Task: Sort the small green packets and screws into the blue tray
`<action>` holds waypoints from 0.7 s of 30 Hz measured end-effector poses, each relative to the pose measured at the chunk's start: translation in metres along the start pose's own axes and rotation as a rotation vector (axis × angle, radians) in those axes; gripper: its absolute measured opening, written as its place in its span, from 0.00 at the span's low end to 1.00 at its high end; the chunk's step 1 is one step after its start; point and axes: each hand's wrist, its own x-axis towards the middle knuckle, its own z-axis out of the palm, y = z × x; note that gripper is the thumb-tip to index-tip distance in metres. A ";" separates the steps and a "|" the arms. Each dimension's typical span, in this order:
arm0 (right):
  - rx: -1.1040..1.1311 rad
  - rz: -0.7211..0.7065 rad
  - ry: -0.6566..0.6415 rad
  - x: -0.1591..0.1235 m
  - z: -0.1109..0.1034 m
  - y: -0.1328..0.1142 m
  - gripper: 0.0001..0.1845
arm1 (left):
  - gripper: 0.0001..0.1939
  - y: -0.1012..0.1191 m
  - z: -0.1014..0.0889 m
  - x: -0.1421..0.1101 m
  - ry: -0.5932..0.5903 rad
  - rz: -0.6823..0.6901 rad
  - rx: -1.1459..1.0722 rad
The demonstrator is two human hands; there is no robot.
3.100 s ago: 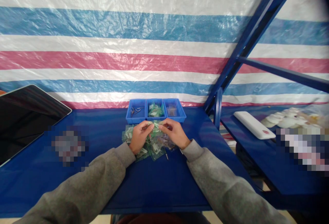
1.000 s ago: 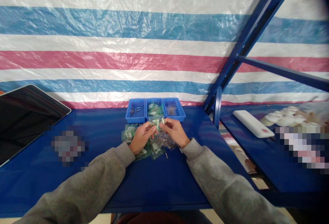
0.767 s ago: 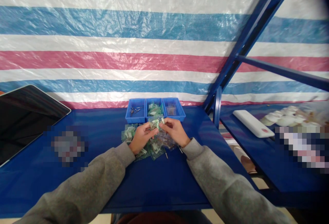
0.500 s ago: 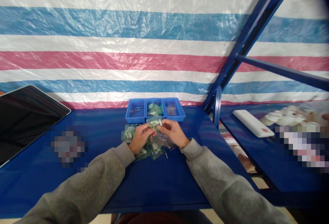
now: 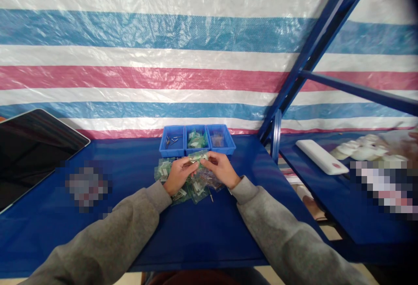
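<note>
Between both hands is a small green-tinted plastic bag (image 5: 197,156), held up just in front of the blue bins. My left hand (image 5: 181,172) pinches its left side, and my right hand (image 5: 219,168) pinches the right side with the thumb on top. What the bag contains is too small to make out. Under and around the hands lies a pile of similar green bags (image 5: 197,189) with pale printed marks. Clear bags (image 5: 212,179) lie at the pile's right, partly covered by my right hand. A thin metal piece (image 5: 211,197) pokes out at the pile's front.
Three joined blue bins stand behind the pile: the left bin (image 5: 172,149) holds metal pins, the middle bin (image 5: 196,147) green bags, the right bin (image 5: 225,150) clear bags. A dark-screened tablet (image 5: 35,154) lies left. Right, past a blue frame post (image 5: 276,137), is a white box (image 5: 321,157).
The held green bag has tipped and shifted slightly between my fingers, its top edge now lower and flatter. Both hands stay in nearly the same place.
</note>
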 end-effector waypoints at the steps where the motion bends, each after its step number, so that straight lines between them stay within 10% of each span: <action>1: -0.004 0.000 0.004 0.000 0.000 0.000 0.15 | 0.12 -0.001 0.000 0.000 -0.004 -0.004 0.009; 21: 0.031 -0.011 -0.004 0.001 0.000 -0.002 0.13 | 0.14 -0.001 0.000 0.002 -0.018 0.009 -0.008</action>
